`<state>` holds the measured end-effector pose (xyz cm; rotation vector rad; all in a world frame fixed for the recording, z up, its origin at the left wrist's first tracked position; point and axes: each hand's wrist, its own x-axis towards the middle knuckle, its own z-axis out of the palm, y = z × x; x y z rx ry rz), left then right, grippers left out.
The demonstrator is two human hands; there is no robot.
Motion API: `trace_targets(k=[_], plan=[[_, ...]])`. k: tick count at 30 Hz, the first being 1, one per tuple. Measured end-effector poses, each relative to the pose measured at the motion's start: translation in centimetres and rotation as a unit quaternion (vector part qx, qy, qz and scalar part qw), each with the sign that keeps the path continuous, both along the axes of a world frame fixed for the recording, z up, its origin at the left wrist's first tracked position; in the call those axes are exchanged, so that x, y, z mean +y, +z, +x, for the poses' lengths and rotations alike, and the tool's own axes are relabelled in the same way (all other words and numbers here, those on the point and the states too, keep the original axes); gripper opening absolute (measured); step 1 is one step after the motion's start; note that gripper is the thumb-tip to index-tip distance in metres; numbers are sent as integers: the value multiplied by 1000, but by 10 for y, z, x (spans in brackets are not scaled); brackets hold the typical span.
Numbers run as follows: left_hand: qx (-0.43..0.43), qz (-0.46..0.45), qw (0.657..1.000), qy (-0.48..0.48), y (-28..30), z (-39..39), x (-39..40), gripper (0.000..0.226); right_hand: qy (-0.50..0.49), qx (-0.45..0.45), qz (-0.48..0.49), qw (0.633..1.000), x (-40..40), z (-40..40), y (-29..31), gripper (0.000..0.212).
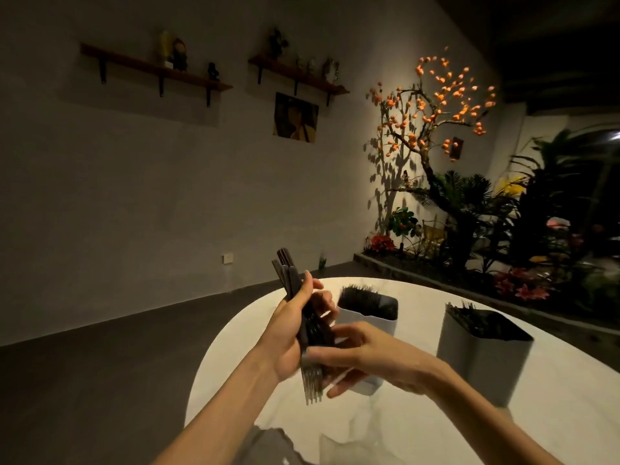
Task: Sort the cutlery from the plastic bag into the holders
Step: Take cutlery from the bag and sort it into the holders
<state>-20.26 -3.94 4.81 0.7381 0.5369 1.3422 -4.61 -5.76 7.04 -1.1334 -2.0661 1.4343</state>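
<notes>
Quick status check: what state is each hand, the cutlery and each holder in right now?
left hand: grips the fork bundle
fork bundle: held above the table, tines down
right hand: fingers on the forks' lower part, grip unclear
near holder: upright, holds cutlery
far holder: upright, holds cutlery

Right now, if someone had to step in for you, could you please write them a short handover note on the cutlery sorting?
Left hand: grips a bundle of forks, dark handles up, tines down, above the white table.
Right hand: fingers at the bundle's lower part; whether it has a grip on a piece is blurred.
Holders: the near holder sits just behind the hands, the right holder further right; both already hold dark-handled cutlery.
Plastic bag: at the table's near edge; its contents cannot be seen.
Left to do: place the held forks in a holder, then check the bag.
</notes>
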Motion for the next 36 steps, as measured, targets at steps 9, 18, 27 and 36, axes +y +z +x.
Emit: trace_targets(k=[9,18,27,36], plan=[[-14,-37,995,-94,-17,113,-31,44,-89,121,-28,988,-52,120,-31,26],[-38,-83,991,-95,-77,187,-5,31,-162,215,-81,960,-51,174,-103,30],[42,-41,998,-25,-93,200,2,37,-226,221,-112,942,-42,165,-126,45],[211,57,970,-108,-114,221,-26,38,-439,566,-124,687,-44,181,-118,34]])
